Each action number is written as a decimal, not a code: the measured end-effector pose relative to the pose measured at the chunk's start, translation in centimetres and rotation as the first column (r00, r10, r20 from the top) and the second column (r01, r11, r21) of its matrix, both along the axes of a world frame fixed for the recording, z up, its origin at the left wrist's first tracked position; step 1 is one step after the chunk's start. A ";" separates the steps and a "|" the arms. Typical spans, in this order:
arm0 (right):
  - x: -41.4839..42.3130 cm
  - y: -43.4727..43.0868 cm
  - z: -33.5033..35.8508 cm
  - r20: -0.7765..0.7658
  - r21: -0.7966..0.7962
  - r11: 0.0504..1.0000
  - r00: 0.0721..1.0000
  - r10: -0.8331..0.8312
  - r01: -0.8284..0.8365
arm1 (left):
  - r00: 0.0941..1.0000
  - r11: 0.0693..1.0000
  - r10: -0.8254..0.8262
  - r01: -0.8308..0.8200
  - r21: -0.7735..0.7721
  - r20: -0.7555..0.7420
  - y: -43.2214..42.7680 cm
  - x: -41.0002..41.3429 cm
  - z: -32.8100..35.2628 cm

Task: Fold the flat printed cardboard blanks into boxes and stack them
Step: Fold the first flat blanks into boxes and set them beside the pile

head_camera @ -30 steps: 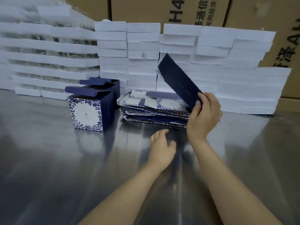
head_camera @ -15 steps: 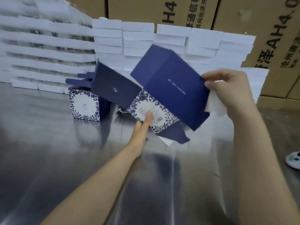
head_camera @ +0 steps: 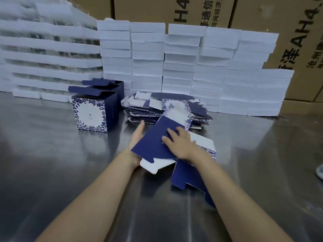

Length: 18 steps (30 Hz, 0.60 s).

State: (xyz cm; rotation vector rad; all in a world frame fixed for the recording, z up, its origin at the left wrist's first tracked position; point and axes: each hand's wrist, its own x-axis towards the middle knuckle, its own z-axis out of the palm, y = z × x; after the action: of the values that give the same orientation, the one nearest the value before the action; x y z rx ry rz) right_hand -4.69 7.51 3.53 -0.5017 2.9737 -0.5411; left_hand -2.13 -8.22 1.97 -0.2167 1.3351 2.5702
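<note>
A flat navy and floral cardboard blank [head_camera: 153,142] lies low over the steel table in front of me. My left hand [head_camera: 137,137] grips its left edge from underneath, fingers partly hidden by the card. My right hand [head_camera: 181,144] presses flat on top of its navy panel. Behind it sits a pile of flat blanks [head_camera: 166,107]. To the left stand two folded boxes [head_camera: 94,110] with their top flaps up, one behind the other.
Stacks of white foam trays [head_camera: 192,67] line the back of the steel table [head_camera: 52,163], with brown shipping cartons [head_camera: 262,18] behind them. A pale round object [head_camera: 320,170] shows at the right edge.
The blank was lifted off the pile, held up and opened in the air, and has now come down to the table. My right hand moved from its upper edge onto its top face.
</note>
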 end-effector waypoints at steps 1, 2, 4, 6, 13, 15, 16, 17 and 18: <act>-0.2 0.0 -1.4 0.002 0.023 0.999 0.999 0.036 -0.036 | 0.999 0.999 -0.041 0.041 0.022 0.009 -0.4 0.5 0.5; -0.5 0.1 -2.5 -0.011 0.058 0.996 0.997 0.074 -0.073 | 0.997 0.996 -0.071 0.071 -0.055 -0.009 -0.7 0.3 0.5; -1.1 0.4 -3.4 -0.041 0.096 0.989 0.992 0.121 -0.117 | 0.993 0.963 -0.119 0.119 -0.240 0.015 -0.9 0.3 0.0; -1.6 0.7 -3.5 -0.066 0.052 0.990 0.989 0.134 -0.130 | 0.988 0.923 -0.133 0.153 -0.353 0.078 -0.9 0.2 -0.1; -0.9 2.4 -1.2 -0.347 -0.657 0.744 0.925 -0.154 -0.122 | 0.979 0.939 -0.201 0.187 -0.289 -0.018 -0.9 0.2 -0.1; -0.9 3.3 0.7 -0.468 -0.687 0.713 0.837 -0.284 -0.142 | 0.978 0.959 -0.189 0.164 -0.230 -0.091 -1.2 0.1 -0.1; -1.0 3.7 1.7 -0.515 -0.696 0.704 0.782 -0.351 -0.143 | 0.977 0.972 -0.169 0.144 -0.186 -0.128 -1.5 0.1 -0.1; -1.0 4.1 2.5 -0.546 -0.712 0.689 0.723 -0.424 -0.133 | 0.977 0.984 -0.139 0.119 -0.131 -0.163 -1.6 0.2 0.0; -1.1 4.6 3.3 -0.552 -0.738 0.666 0.665 -0.503 -0.108 | 0.974 0.994 -0.101 0.089 -0.067 -0.201 -1.7 0.1 0.0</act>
State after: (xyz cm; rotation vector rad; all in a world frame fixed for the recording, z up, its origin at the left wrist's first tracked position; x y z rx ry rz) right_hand -5.79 12.08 6.78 -0.4618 3.4269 -2.0815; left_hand -2.03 -9.97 1.97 0.1034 1.4528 2.5310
